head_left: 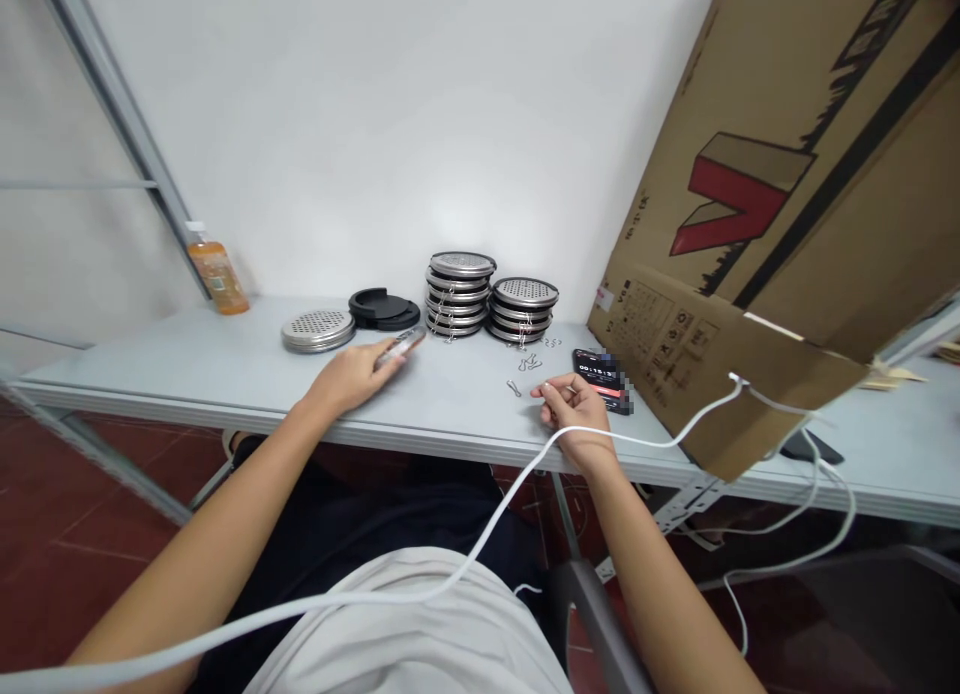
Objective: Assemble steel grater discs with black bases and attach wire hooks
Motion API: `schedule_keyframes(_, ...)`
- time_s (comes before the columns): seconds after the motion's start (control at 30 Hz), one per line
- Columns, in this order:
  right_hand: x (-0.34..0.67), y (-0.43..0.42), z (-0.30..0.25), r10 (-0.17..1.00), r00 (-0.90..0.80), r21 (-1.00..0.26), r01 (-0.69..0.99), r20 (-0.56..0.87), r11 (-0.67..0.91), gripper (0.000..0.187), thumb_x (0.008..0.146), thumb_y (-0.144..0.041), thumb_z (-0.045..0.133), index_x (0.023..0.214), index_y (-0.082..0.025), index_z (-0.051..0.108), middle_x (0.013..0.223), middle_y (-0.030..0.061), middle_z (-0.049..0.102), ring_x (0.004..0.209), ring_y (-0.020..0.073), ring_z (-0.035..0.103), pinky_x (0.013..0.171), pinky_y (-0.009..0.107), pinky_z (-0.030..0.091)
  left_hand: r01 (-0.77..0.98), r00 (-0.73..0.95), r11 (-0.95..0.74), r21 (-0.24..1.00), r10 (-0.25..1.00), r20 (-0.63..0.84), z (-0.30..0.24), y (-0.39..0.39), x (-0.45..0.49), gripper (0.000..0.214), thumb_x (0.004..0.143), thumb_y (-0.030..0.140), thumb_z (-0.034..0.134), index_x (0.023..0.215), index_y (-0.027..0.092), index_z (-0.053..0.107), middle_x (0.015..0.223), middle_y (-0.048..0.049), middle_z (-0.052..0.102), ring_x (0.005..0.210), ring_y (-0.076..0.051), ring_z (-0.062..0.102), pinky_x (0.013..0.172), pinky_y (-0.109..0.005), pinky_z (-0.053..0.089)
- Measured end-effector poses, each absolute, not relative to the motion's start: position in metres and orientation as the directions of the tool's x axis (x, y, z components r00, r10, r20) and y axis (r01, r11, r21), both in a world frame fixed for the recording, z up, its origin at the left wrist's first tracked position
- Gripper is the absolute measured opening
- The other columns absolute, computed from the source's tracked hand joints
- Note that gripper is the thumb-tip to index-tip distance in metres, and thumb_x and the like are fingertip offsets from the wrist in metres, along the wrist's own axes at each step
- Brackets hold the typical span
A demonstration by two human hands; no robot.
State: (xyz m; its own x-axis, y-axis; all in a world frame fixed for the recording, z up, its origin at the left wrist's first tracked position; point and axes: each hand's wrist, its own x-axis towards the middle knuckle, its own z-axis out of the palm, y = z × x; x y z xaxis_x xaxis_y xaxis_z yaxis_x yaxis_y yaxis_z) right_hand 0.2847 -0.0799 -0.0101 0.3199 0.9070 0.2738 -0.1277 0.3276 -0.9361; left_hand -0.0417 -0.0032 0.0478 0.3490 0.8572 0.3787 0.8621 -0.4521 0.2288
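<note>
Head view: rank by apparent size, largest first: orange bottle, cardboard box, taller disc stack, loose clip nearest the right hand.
1. Cardboard box
2. Taller disc stack
3. Orange bottle
4. Loose clip

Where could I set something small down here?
The left end of the table, in front of the bottle and left of the perforated disc, is free. A smaller patch lies before the taller stack, between the left hand and the loose clips. Right of there it's crowded: clips, right hand, phone and cardboard box sit close together.
</note>
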Motion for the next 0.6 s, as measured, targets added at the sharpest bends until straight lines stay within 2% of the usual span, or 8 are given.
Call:
schedule_keyframes(0.03,0.284,-0.081,-0.008,0.910,0.311,-0.939,-0.117,0.276,0.325,0.035,0.069,-0.042,0.079,0.080,-0.020,0.054,0.071,0.0006,0.071,0.043,0.0058,0.047,0.041,0.018,0.035,0.860,0.285,-0.429,0.275,0.852,0.438,0.050,-0.001,-0.045,0.060,0.095,0.060,0.032,0.126,0.019,0.063,0.100,-0.0107,0.073,0.091,-0.027,0.066,0.081,-0.032,0.047)
schedule_keyframes(0.1,0.284,-0.082,-0.006,0.908,0.307,-0.942,-0.085,0.286,0.326,0.033,0.068,-0.041,0.080,0.079,-0.019,0.057,0.071,0.0014,0.070,0.045,0.0062,0.047,0.042,0.018,0.036,0.848,0.116,-0.373,0.376,0.824,0.555,0.051,0.005,-0.050,0.057,0.097,0.055,0.030,0.103,0.014,0.069,0.079,-0.0100,0.070,0.077,-0.025,0.065,0.073,-0.032,0.047)
schedule_keyframes(0.2,0.285,-0.081,-0.007,0.902,0.318,-0.950,-0.014,0.291,0.311,0.032,0.064,-0.040,0.081,0.077,-0.017,0.064,0.072,0.0035,0.069,0.055,0.0098,0.055,0.051,0.022,0.045,0.761,-0.129,-0.314,0.568,0.785,0.606,0.042,0.014,-0.052,0.053,0.097,0.050,0.033,0.082,0.012,0.067,0.072,-0.0103,0.066,0.073,-0.024,0.065,0.069,-0.033,0.049)
schedule_keyframes(0.3,0.287,-0.079,-0.011,0.903,0.321,-0.957,0.036,0.285,0.289,0.030,0.065,-0.040,0.080,0.078,-0.015,0.069,0.076,0.0056,0.070,0.063,0.0136,0.061,0.060,0.026,0.051,0.434,-0.297,-0.235,0.870,0.874,0.384,0.029,0.019,-0.047,0.050,0.097,0.052,0.037,0.087,0.012,0.066,0.071,-0.0098,0.066,0.067,-0.024,0.067,0.060,-0.034,0.055)
schedule_keyframes(0.37,0.289,-0.078,-0.013,0.901,0.328,-0.958,0.047,0.282,0.283,0.029,0.067,-0.039,0.077,0.083,-0.015,0.072,0.082,0.0077,0.073,0.070,0.0164,0.066,0.068,0.030,0.054,0.128,-0.321,-0.161,0.979,0.927,0.194,0.023,0.018,-0.040,0.047,0.097,0.051,0.039,0.095,0.012,0.065,0.072,-0.0092,0.068,0.062,-0.023,0.069,0.055,-0.034,0.057)
schedule_keyframes(0.47,0.290,-0.078,-0.014,0.904,0.332,-0.961,0.036,0.271,0.275,0.031,0.069,-0.035,0.075,0.093,-0.015,0.073,0.088,0.0095,0.075,0.080,0.0205,0.070,0.080,0.035,0.056,-0.206,-0.247,-0.132,0.970,0.966,0.079,0.023,0.011,-0.024,0.040,0.097,0.047,0.043,0.101,0.013,0.063,0.077,-0.0090,0.070,0.064,-0.021,0.071,0.056,-0.036,0.061)
schedule_keyframes(0.6,0.288,-0.079,-0.012,0.921,0.282,-0.960,0.008,0.270,0.280,0.035,0.069,-0.038,0.076,0.094,-0.015,0.072,0.087,0.0107,0.076,0.084,0.0233,0.073,0.087,0.040,0.057,-0.424,-0.038,-0.126,0.897,0.992,0.122,0.029,-0.001,0.005,0.031,0.093,0.040,0.056,0.106,0.013,0.061,0.086,-0.0097,0.073,0.072,-0.021,0.073,0.063,-0.036,0.063)
